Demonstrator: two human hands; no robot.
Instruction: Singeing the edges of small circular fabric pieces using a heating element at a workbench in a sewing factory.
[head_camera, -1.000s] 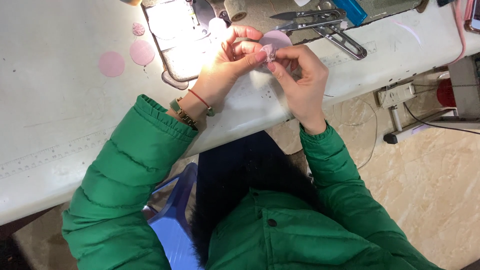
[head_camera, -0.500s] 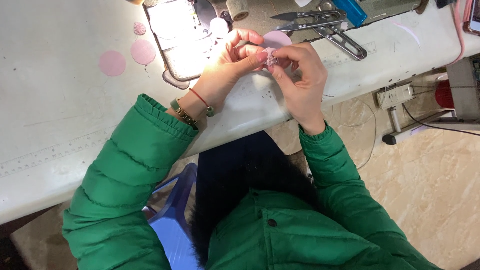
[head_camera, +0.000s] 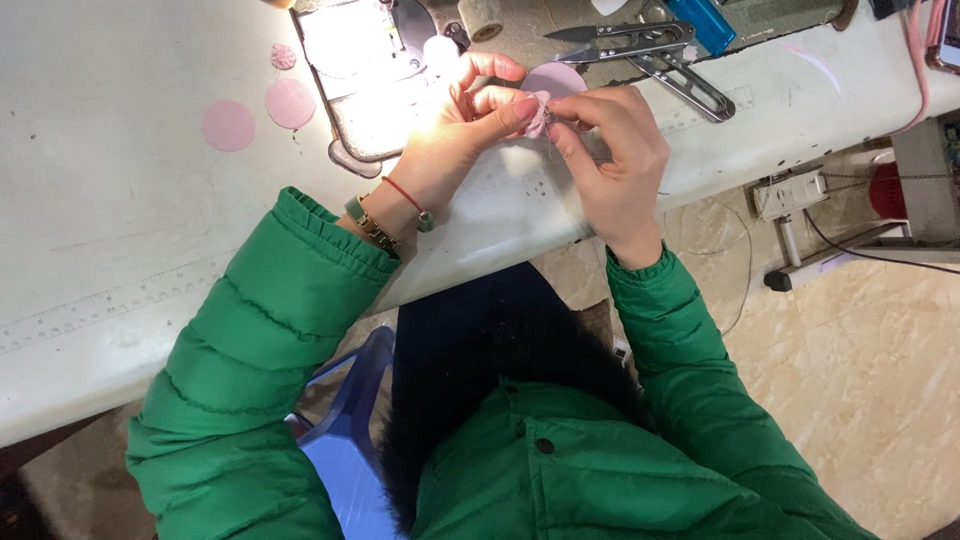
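Observation:
Both hands meet over the white table's (head_camera: 120, 240) front edge. My left hand (head_camera: 462, 130) pinches a small gathered pink fabric piece (head_camera: 540, 112) between thumb and fingers. My right hand (head_camera: 615, 150) grips the same piece from the right side with its fingertips. A flat pink fabric circle (head_camera: 556, 78) lies on the table just behind the hands. Green jacket sleeves cover both arms, and bracelets circle the left wrist.
Two pink fabric circles (head_camera: 290, 102) (head_camera: 228, 125) and a small gathered pink piece (head_camera: 284, 56) lie at the left. A brightly lit metal plate (head_camera: 360, 60) sits behind the left hand. Thread snips (head_camera: 610, 36), scissors (head_camera: 690, 85) and a blue lighter (head_camera: 702, 22) lie behind. A power strip (head_camera: 790, 188) rests on the tiled floor.
The hands have stayed together on the pink piece; the fingers shifted slightly as they worked it, and the piece looks more bunched between the fingertips.

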